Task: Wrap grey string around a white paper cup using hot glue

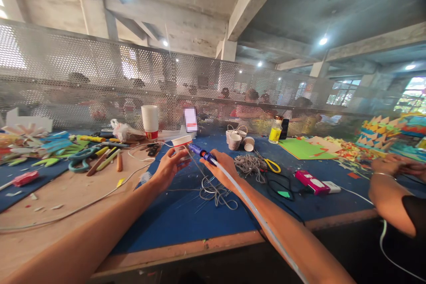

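Note:
My left hand [172, 166] is closed round a paper cup [182, 140], white with a red band, tilted above the blue mat. In my right hand [221, 166] is a blue glue gun [202, 152], its front end close to the cup's side. A long clear glue stick [256, 213] runs back from the gun over my right forearm. Grey cord [216, 193] trails from the cup and lies in loops on the blue mat [173, 226] below my hands. The exact spot where the gun's tip meets the cup is too small to make out.
A cup stack [149, 120], scissors [81, 157] and tools lie left. Behind are a phone [191, 120] and cord-wrapped cups [234, 140]. Rightward are a cord heap [251, 164], a yellow-labelled bottle [275, 131], green paper [306, 147], a pink power strip [312, 182] and another person's hands [392, 166].

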The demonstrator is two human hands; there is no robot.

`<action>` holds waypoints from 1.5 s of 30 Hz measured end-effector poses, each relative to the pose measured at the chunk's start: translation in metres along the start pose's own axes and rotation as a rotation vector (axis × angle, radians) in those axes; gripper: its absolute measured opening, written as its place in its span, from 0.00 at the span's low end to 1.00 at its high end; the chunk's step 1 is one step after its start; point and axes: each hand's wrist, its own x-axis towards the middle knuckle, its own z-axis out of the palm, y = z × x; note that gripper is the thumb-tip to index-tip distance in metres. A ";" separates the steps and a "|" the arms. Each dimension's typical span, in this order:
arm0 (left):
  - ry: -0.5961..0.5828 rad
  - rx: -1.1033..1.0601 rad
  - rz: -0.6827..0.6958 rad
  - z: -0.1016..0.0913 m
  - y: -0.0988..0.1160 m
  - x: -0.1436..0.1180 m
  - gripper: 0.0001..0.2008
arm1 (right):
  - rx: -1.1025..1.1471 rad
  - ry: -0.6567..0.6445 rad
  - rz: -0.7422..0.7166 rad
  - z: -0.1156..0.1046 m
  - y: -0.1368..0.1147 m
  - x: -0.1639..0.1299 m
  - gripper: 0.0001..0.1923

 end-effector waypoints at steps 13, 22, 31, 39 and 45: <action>-0.017 -0.029 0.007 -0.001 0.001 0.000 0.21 | 0.038 0.025 0.027 0.001 0.001 0.001 0.14; -0.023 -0.048 0.003 0.001 0.003 -0.003 0.19 | 0.016 0.031 0.028 -0.002 -0.001 0.001 0.16; -0.034 -0.066 -0.005 -0.001 0.002 -0.001 0.18 | 0.035 0.030 0.016 -0.004 -0.001 0.001 0.16; -0.053 -0.073 -0.005 -0.001 0.002 0.000 0.19 | 0.050 0.036 0.017 0.000 0.001 0.002 0.16; -0.055 -0.069 -0.003 -0.002 0.001 0.001 0.19 | 0.040 0.032 0.023 -0.002 0.001 0.002 0.16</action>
